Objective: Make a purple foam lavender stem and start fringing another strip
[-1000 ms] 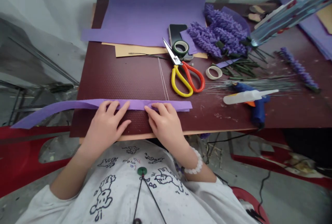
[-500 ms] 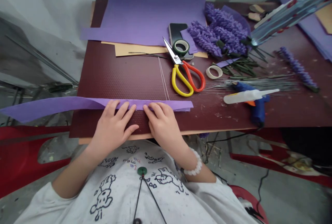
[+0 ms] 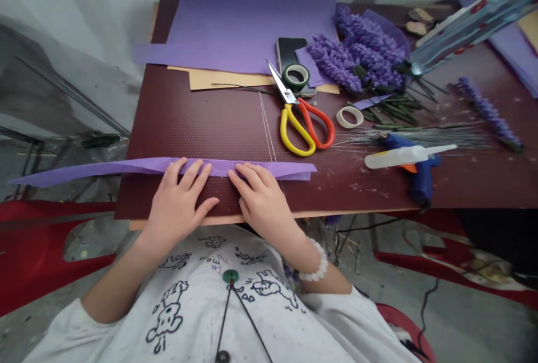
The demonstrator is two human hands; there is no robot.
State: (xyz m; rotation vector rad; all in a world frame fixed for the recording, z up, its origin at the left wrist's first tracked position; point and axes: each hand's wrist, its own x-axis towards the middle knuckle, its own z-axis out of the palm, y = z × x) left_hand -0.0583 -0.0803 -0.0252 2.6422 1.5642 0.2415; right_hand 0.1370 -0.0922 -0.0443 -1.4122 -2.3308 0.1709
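A long purple paper strip (image 3: pixel 126 167), folded lengthwise, lies along the table's front, its left end sticking out past the table edge. My left hand (image 3: pixel 179 195) rests on the strip's middle with fingers spread and thumb apart. To its right, my right hand (image 3: pixel 263 198) presses the strip with outstretched fingertips. Both hands lie flat on the paper rather than gripping it. Just beyond the strip are thin white wires (image 3: pixel 267 128), whose near ends reach it. Scissors (image 3: pixel 294 116) with one yellow and one red handle lie behind my right hand.
Large purple sheets (image 3: pixel 235 15) stand at the back. Green tape (image 3: pixel 295 77) sits on a phone (image 3: pixel 290 49). White tape (image 3: pixel 349 117), purple flower stems (image 3: pixel 361 52), grey wires (image 3: pixel 454 134) and a blue glue gun (image 3: pixel 420 184) under a white bottle (image 3: pixel 399 157) lie right.
My left hand has slid slightly left along the strip. The strip's free left end has narrowed and lifted a little. My right hand stays nearly in place.
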